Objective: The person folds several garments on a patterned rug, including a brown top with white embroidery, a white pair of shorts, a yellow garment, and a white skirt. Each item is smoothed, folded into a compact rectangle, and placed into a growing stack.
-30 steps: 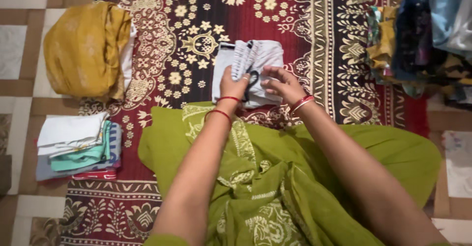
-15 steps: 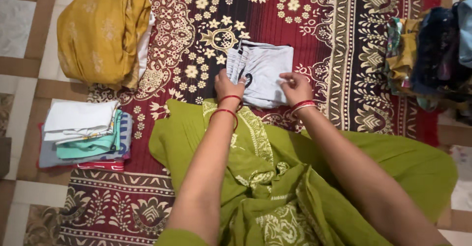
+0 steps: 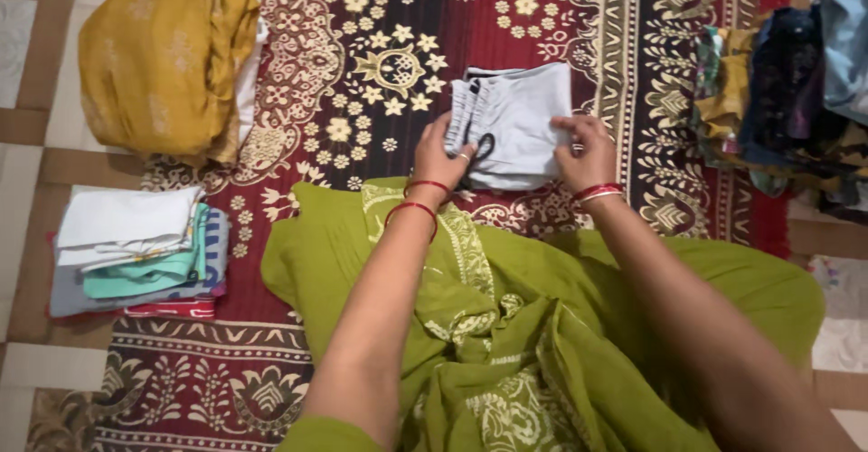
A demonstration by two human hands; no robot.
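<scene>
No packages, labels, signs or screens show here; only cloth lies on the patterned rug.

A folded garment (image 3: 520, 127) lies on the rug (image 3: 579, 27), just ahead of the person's lap. The left hand (image 3: 440, 158) rests on its near left edge, the right hand (image 3: 588, 149) on its near right edge. Far left lies a bundled cloth (image 3: 163, 59), with a stack of folded clothes (image 3: 136, 249) nearer the person. A heap of clothes (image 3: 787, 99) sits at the right edge.
</scene>
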